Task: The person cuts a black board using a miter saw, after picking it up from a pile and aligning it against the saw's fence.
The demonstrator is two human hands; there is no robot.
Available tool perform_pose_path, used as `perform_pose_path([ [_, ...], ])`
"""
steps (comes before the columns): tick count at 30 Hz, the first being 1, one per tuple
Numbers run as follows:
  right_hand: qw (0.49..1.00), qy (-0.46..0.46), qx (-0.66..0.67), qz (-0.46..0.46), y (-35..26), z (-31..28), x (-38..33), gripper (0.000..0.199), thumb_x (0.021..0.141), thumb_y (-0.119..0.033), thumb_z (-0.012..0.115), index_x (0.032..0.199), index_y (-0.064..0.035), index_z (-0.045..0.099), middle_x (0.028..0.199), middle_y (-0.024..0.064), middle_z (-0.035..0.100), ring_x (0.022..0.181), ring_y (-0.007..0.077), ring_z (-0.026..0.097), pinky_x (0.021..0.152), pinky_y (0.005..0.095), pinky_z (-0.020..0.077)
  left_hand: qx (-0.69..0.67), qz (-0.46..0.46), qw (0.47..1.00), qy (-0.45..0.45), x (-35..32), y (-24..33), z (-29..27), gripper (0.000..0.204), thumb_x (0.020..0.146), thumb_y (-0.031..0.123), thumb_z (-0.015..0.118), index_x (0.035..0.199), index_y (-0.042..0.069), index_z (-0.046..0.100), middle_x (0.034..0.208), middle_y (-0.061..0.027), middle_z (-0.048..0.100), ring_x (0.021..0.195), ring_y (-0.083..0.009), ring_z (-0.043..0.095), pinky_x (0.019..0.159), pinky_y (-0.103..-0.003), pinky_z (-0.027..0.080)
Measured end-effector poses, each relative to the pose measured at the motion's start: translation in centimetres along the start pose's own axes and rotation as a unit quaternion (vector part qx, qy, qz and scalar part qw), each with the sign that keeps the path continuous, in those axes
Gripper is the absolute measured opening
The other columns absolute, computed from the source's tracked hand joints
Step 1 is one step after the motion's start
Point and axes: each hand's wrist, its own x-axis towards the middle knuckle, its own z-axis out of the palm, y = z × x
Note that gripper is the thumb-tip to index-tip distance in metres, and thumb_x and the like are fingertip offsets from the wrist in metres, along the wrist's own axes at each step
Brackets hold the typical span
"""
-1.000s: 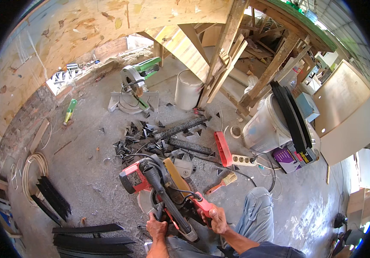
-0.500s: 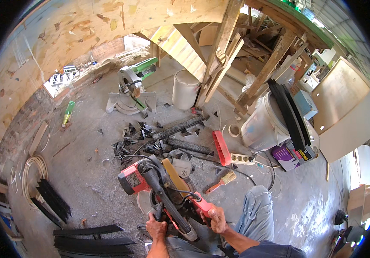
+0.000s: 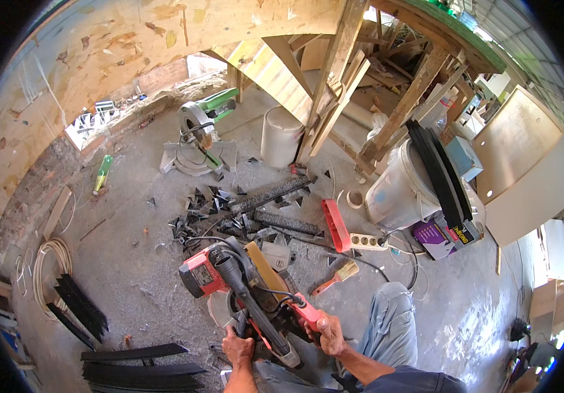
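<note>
A red and black miter saw [image 3: 243, 288] stands on the concrete floor right in front of me. My right hand [image 3: 326, 333] grips its red handle at the near end. My left hand [image 3: 237, 347] rests against the saw's base on the left side, fingers curled on a dark strip there; what lies under the blade is hidden. A heap of black offcuts and dark profile strips [image 3: 256, 209] lies just beyond the saw. My knee in blue jeans [image 3: 392, 314] is to the right.
A second miter saw, green and grey [image 3: 197, 141], stands farther off beside a white bucket [image 3: 281, 136]. A red level [image 3: 336, 224], a power strip [image 3: 368, 241] and a brush [image 3: 334, 276] lie to the right. Black strips [image 3: 138, 367] are stacked at lower left; a large white drum [image 3: 403, 190] stands at right.
The view has shifted slightly; both hands stay on the red saw, and nothing else has visibly moved.
</note>
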Motion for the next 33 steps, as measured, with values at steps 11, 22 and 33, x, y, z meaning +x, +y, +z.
perform_pose_path([
  [11, 1.0, -0.002, -0.004, -0.023, 0.2, -0.1, 0.0, 0.058, 0.1, -0.054, 0.043, 0.097, 0.0021, 0.057, 0.08, 0.0051, 0.057, 0.069, 0.011, 0.051, 0.06, 0.0265, 0.0424, -0.006, -0.015, 1.0, -0.007, 0.1, 0.0, -0.1, 0.05, 0.058, 0.012, 0.07, 0.105, 0.005, 0.054, 0.086, -0.0294, 0.066, 0.087, -0.0511, 0.064, 0.081, -0.055, 0.052],
  [22, 0.999, -0.004, 0.013, -0.036, 1.0, -0.1, -0.2, 0.06, 0.098, -0.056, 0.043, 0.097, 0.0019, 0.057, 0.08, 0.0048, 0.056, 0.069, 0.0106, 0.05, 0.059, 0.026, 0.0406, 0.005, 0.012, 1.0, -0.008, 0.3, -0.6, 0.1, 0.049, 0.066, 0.024, 0.075, 0.106, 0.006, 0.053, 0.083, -0.0301, 0.066, 0.085, -0.0504, 0.064, 0.077, -0.055, 0.052],
  [33, 0.996, -0.005, 0.005, -0.086, 2.4, -0.4, -0.3, 0.054, 0.101, -0.051, 0.041, 0.094, 0.0013, 0.056, 0.073, 0.0036, 0.054, 0.063, 0.0103, 0.047, 0.056, 0.0261, 0.0383, 0.003, 0.007, 1.0, -0.002, 0.3, -0.5, 0.1, 0.045, 0.063, 0.015, 0.068, 0.104, 0.006, 0.054, 0.083, -0.0306, 0.065, 0.084, -0.0515, 0.063, 0.078, -0.055, 0.051],
])
